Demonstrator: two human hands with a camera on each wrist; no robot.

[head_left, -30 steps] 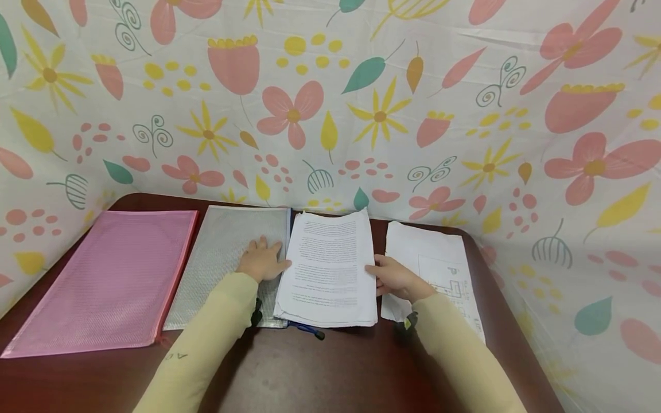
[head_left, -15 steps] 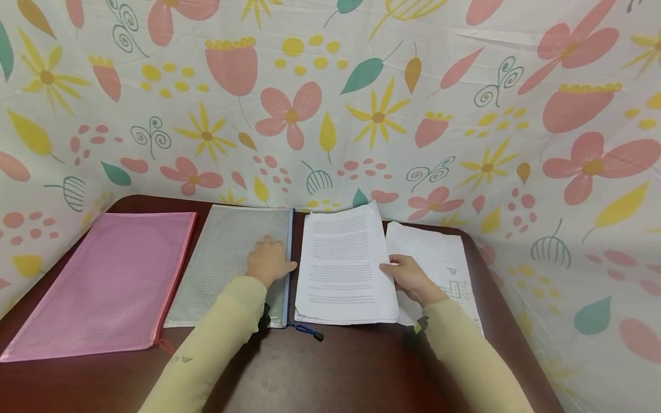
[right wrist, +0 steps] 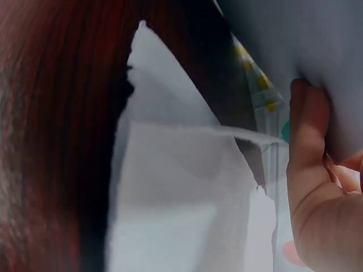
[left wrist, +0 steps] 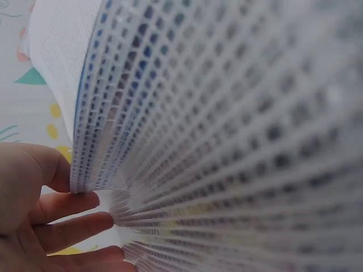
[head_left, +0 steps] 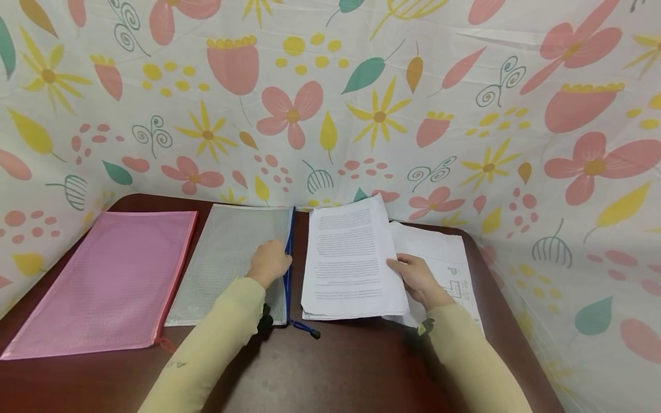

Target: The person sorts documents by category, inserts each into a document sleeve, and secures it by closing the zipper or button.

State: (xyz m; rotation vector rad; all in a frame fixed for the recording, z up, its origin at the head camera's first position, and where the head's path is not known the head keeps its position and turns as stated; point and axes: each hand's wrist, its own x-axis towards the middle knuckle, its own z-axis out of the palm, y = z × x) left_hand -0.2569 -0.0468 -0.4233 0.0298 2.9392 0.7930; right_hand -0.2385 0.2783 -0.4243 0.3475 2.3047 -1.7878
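Observation:
A clear mesh zipper pouch (head_left: 217, 252) with a blue zipper edge lies in the middle left of the table. My left hand (head_left: 269, 264) pinches its upper layer at the zipper side, and the edge is lifted and parted there. In the left wrist view, thumb and fingers grip the mesh (left wrist: 187, 113) at its border. My right hand (head_left: 418, 278) holds a stack of printed paper (head_left: 348, 258) by its right edge, thumb on top. The stack is tilted, its right side raised, and overlaps a second pile of papers (head_left: 439, 246). Fingers show behind the sheets in the right wrist view.
A pink mesh zipper pouch (head_left: 113, 275) with a red edge lies at the far left. The blue zipper pull (head_left: 306, 328) hangs off the clear pouch's near corner. A floral cloth (head_left: 330, 103) stands behind the brown table (head_left: 320, 373).
The paper stack has moved right, off the clear pouch, and its right side has risen. My left hand has gone from lying flat on the pouch to pinching its edge, which has parted.

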